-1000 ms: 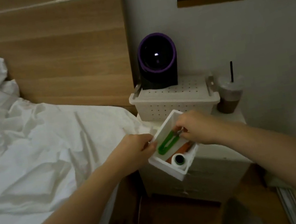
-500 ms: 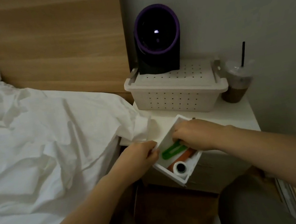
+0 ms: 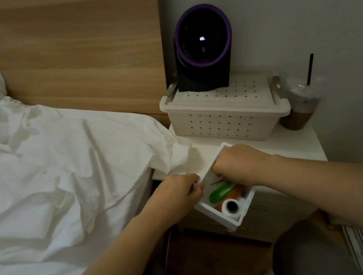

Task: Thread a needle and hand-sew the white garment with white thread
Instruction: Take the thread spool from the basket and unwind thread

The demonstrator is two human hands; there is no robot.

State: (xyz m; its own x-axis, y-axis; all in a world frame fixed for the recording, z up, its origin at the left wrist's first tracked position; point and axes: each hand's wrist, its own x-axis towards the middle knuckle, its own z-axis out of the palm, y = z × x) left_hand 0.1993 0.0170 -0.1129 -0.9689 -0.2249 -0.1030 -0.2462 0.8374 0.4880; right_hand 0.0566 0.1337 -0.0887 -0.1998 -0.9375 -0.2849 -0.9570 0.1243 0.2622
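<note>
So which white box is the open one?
The small white box in front, held by the left hand: its thread spool shows inside. The bigger holey box behind has its lid on.

Dim light: a wooden headboard (image 3: 73,59) backs the white bed (image 3: 38,243); a pale grey wall (image 3: 298,11) rises behind the white worktop (image 3: 295,140).

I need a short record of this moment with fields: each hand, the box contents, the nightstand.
left hand: holds the left wall of the small white box
right hand: reaches into the box, fingers curled; whether it holds anything is hidden
box contents: white thread spool, green plastic clip, orange item
nightstand: perforated white basket with black-purple device on top; iced drink cup beside it
bed: white bedding
</note>
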